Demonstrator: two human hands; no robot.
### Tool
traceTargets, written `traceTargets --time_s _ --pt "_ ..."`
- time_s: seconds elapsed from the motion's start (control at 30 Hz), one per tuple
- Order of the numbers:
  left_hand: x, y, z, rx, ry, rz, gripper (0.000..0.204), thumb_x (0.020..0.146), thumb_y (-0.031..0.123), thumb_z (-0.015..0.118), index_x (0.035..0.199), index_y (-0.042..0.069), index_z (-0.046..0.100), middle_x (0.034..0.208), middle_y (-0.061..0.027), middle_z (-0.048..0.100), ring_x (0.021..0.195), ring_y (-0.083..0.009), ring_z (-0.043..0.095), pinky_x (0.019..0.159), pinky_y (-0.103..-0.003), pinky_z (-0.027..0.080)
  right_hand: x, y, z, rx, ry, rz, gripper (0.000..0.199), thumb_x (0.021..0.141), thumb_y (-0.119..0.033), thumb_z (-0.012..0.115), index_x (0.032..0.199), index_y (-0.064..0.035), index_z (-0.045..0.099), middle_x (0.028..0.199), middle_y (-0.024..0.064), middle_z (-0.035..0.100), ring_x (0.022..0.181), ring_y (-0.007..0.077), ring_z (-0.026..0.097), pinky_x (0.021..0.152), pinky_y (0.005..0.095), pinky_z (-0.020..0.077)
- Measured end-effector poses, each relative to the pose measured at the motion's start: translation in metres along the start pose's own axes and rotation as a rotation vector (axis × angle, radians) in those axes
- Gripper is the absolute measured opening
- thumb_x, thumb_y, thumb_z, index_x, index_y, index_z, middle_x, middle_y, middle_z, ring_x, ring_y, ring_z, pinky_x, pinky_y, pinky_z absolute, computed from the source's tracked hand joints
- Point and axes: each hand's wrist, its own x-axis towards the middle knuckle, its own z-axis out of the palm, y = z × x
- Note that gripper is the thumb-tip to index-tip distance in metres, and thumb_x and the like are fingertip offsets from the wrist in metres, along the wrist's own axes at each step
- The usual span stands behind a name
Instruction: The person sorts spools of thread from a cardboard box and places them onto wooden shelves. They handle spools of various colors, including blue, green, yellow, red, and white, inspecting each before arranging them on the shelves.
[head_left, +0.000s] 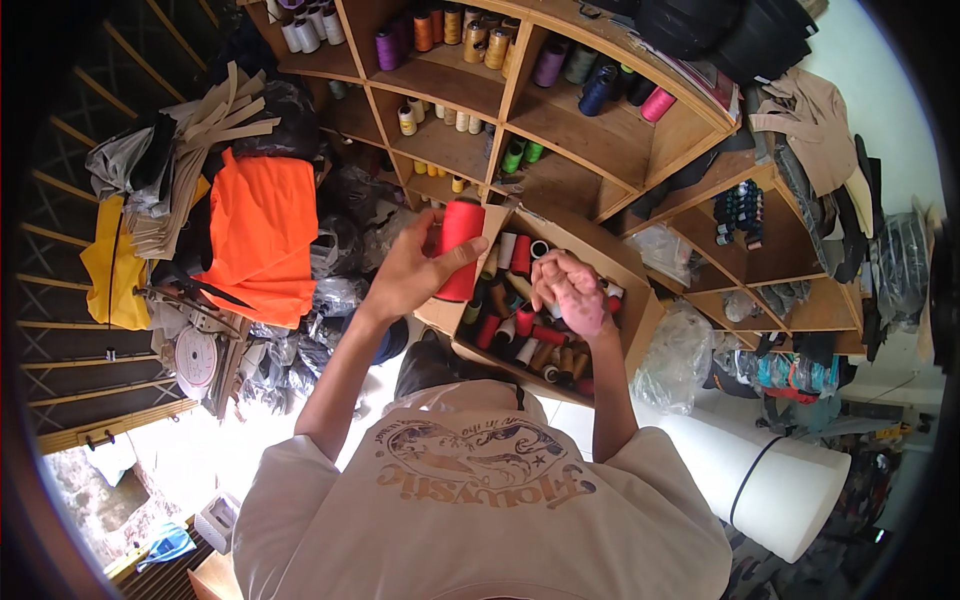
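My left hand point(415, 268) grips a large red thread spool point(459, 248) and holds it upright above the left edge of a cardboard box point(640, 318). The box is full of several thread spools point(520, 335), mostly red and cream. My right hand point(572, 290) reaches down into the box among those spools, fingers curled; whether it grips one is hidden from view.
Wooden shelves point(520, 100) behind the box carry several coloured thread cones. An orange cloth point(262, 235) and a yellow cloth point(112, 265) lie at the left, with dark plastic bags point(335, 290) beside them. A big white roll point(760, 480) stands at the lower right.
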Motion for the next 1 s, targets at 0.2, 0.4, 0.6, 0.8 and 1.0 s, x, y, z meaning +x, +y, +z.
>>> traceTargets --time_s 0.2,0.4,0.6,0.8,1.0 --pt "-0.006 -0.025 0.023 -0.374 0.079 -0.111 0.056 0.085 0.036 0.073 0.118 -0.003 0.05 0.099 -0.0116 0.064 0.084 -0.0165 0.064 0.072 -0.03 0.054 0.003 -0.017 0.016 -1.218 0.581 -0.283 0.031 0.098 -0.029 0.051 0.119 -0.0062 0.055 0.12 0.0199 0.059 0.111 0.0339 0.059 0.091 0.044 0.0463" --pt "-0.01 -0.035 0.055 -0.638 0.215 -0.092 0.059 0.079 0.028 0.08 0.117 -0.004 0.046 0.101 -0.0128 0.063 0.087 -0.0196 0.066 0.071 -0.032 0.058 -0.009 -0.024 0.053 -0.559 0.213 -0.154 0.049 0.087 -0.027 0.07 0.124 -0.002 0.049 0.118 0.016 0.061 0.099 0.0243 0.065 0.079 0.0348 0.0559" --pt "-0.004 -0.065 0.042 -0.334 0.031 0.418 0.101 0.063 0.016 0.09 0.139 0.003 0.025 0.135 -0.0139 0.044 0.123 -0.0197 0.047 0.095 -0.034 0.046 -0.011 -0.033 0.037 -0.434 0.212 -0.005 0.039 0.088 -0.026 0.069 0.114 -0.0019 0.052 0.104 0.0114 0.062 0.098 0.0178 0.063 0.076 0.0298 0.0542" --pt "0.005 -0.051 0.059 0.038 -0.195 0.609 0.077 0.077 0.004 0.077 0.141 0.006 0.037 0.122 -0.0126 0.055 0.11 -0.017 0.056 0.092 -0.031 0.046 -0.01 -0.066 0.044 -0.411 0.156 -0.002 0.038 0.09 -0.029 0.067 0.111 -0.001 0.053 0.097 0.0094 0.063 0.082 0.0127 0.061 0.073 0.0267 0.0497" --pt "-0.041 -0.043 0.092 -0.176 0.164 0.337 0.036 0.103 0.028 0.043 0.08 0.003 0.052 0.059 0.0048 0.04 0.054 -0.0034 0.036 0.05 -0.022 0.031 -0.003 -0.065 0.027 -0.302 0.432 -0.152 0.031 0.093 -0.027 0.063 0.106 -0.0015 0.052 0.082 0.005 0.059 0.062 0.0094 0.053 0.054 0.0242 0.043"
